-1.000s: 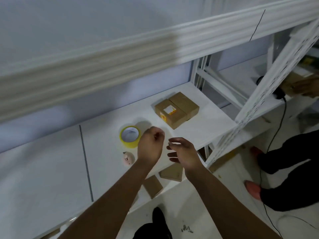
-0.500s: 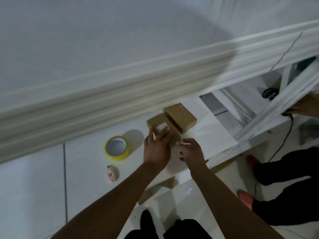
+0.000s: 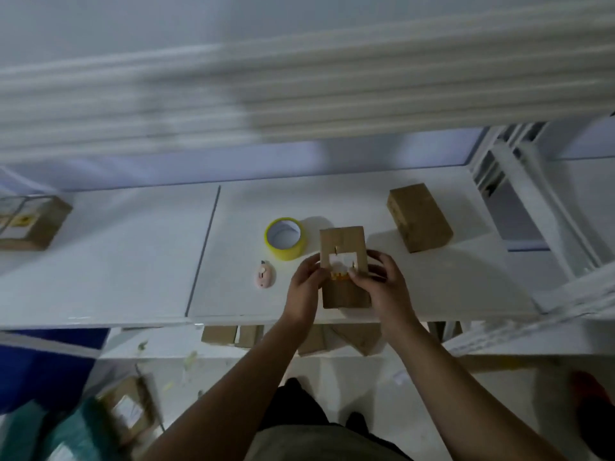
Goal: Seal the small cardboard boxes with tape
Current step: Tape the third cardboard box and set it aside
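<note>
A small cardboard box (image 3: 342, 241) with a white and yellow label stands near the front edge of the white shelf (image 3: 133, 261). My left hand (image 3: 304, 284) grips its left side and my right hand (image 3: 382, 284) grips its right side, thumbs on top by the label. A second brown box (image 3: 419, 221) lies apart at the back right. A yellow tape roll (image 3: 285, 238) lies flat just left of the held box. A small pink cutter (image 3: 264, 273) sits in front of the roll.
A labelled box (image 3: 30, 222) rests at the far left of the shelf. An upper shelf beam (image 3: 299, 94) overhangs the work area. Several cardboard pieces (image 3: 233, 334) lie below the shelf edge. White rack uprights (image 3: 532, 211) stand at the right.
My hands reached the labelled box, took hold of it and pulled it away from the other box toward the front edge. The view swung left and down.
</note>
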Motion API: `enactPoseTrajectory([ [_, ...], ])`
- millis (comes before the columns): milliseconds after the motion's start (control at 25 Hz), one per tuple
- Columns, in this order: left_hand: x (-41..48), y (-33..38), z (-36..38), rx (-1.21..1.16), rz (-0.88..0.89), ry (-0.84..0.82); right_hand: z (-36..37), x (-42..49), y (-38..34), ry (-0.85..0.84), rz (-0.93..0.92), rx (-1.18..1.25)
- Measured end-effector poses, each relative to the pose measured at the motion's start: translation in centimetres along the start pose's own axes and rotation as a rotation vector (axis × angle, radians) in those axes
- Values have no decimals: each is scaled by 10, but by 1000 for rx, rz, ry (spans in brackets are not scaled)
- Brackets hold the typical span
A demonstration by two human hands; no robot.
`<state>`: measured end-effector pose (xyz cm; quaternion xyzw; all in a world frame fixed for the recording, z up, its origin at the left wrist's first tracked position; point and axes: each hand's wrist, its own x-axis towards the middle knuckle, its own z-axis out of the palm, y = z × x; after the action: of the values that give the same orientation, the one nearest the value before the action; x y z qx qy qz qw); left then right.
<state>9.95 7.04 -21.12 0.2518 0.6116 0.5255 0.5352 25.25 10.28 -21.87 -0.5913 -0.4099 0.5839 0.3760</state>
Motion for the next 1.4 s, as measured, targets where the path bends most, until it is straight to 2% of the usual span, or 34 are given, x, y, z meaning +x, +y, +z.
enactPoseTrajectory([
  [160,-7,24,-1,-33,90,-23,4,-2,-12,-126,-74,71],
  [360,-11,43,6,71,144,91,6,-7,-32,-214,-106,125],
  [520,-15,37,13,208,213,156,0,-13,-37,-158,-181,10],
  [720,-12,31,14,108,164,128,-4,-12,-38,-169,-189,-50],
  [880,-6,24,9,151,134,171,0,-5,-33,-146,-122,-78],
  [1000,1,18,4,172,28,125,4,5,-21,-126,-54,-86],
  [1080,6,12,-6,278,25,161,7,12,-12,-115,1,-108],
  [1200,17,6,-40,598,290,398,13,23,-1,-59,22,-272],
  [1240,22,6,-53,737,367,426,16,25,0,-40,7,-334],
  [1320,41,12,-75,954,405,396,22,29,-1,0,-23,-440],
  [1400,65,27,-91,994,314,306,25,31,-2,11,-45,-479],
])
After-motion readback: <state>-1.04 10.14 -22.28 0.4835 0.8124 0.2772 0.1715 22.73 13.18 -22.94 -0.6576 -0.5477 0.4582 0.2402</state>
